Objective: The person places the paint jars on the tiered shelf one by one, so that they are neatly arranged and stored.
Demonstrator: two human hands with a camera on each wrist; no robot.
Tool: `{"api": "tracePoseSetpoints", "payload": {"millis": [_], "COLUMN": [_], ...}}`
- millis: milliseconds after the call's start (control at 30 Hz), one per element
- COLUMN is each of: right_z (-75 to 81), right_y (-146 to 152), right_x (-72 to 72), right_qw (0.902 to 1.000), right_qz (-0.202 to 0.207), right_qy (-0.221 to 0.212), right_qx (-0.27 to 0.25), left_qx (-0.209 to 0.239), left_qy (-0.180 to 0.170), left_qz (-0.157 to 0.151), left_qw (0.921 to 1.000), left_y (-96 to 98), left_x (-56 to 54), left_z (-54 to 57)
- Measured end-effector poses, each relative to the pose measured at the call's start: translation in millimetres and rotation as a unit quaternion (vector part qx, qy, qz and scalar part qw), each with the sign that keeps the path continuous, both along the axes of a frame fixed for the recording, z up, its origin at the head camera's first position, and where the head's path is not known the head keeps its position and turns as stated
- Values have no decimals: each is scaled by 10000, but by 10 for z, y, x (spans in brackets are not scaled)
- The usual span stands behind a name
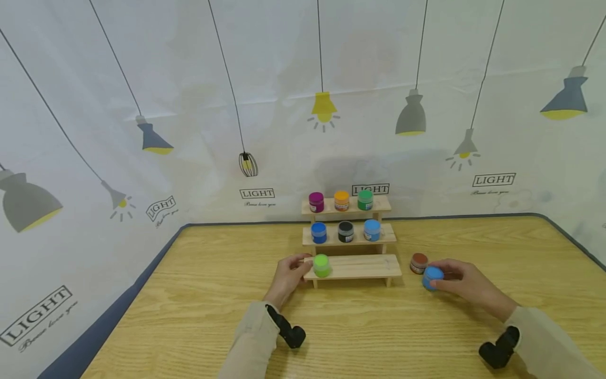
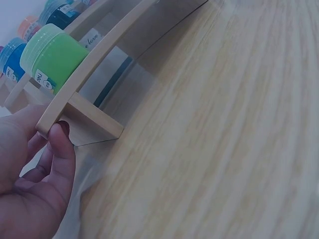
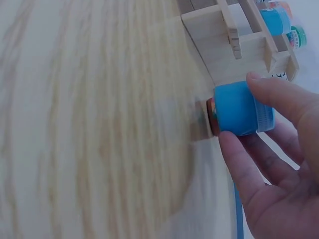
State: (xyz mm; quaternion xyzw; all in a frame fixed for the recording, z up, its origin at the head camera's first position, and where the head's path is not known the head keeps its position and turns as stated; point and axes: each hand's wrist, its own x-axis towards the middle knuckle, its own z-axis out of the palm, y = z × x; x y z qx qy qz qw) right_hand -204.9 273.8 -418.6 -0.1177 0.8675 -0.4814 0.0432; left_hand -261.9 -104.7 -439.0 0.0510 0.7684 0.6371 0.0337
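Note:
A three-tier wooden display rack (image 1: 360,267) stands on the table. My left hand (image 1: 290,274) pinches the left end of its lowest step, thumb and fingertips at the board's edge in the left wrist view. Close to those fingers, a lime green paint jar (image 1: 321,266) sits on that step. To the right of the rack, my right hand (image 1: 466,284) grips a light blue paint jar (image 1: 432,278) between thumb and fingers. Just behind the gripped jar is a brown paint jar (image 1: 418,263), partly hidden by the blue one in the right wrist view (image 3: 213,117).
On the middle step are a dark blue jar (image 1: 319,232), a black jar (image 1: 345,231) and another light blue jar (image 1: 372,230). The top step bears purple (image 1: 316,202), orange (image 1: 341,201) and green (image 1: 365,200) jars. Behind the wooden table (image 1: 213,295) hangs a lamp-patterned backdrop (image 1: 284,131).

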Motion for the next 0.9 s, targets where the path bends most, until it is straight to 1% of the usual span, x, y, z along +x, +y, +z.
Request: {"api": "tracePoseSetpoints", "payload": {"millis": [167,367,533,600,833,900], "right_z": [63,188,237,243,259,262], "right_y": [-49,-204,-345,-396,-602,-668], "right_x": [20,37,34,21,-47,-73], "right_qw": [10000,9997,9982,9970,9948,9931], "right_qz": [72,199,419,501,630,716], "right_qy": [42,46,353,563,765,902], "right_qx": [-51,-144,-244,-196,-255,-234], "left_qx": [25,40,34,44,86,70], "left_qy": [31,1,-58,-69,-73,-52], "left_qz": [8,12,-6,-24,-42,-51], "left_qw": [10000,10000,10000,10000,9999,9999], "left_y": [2,3,2,1,-6,-3], "left_x": [-8,-5,16,26,25,19], "left_z": [-6,-7,12,21,24,22]}}
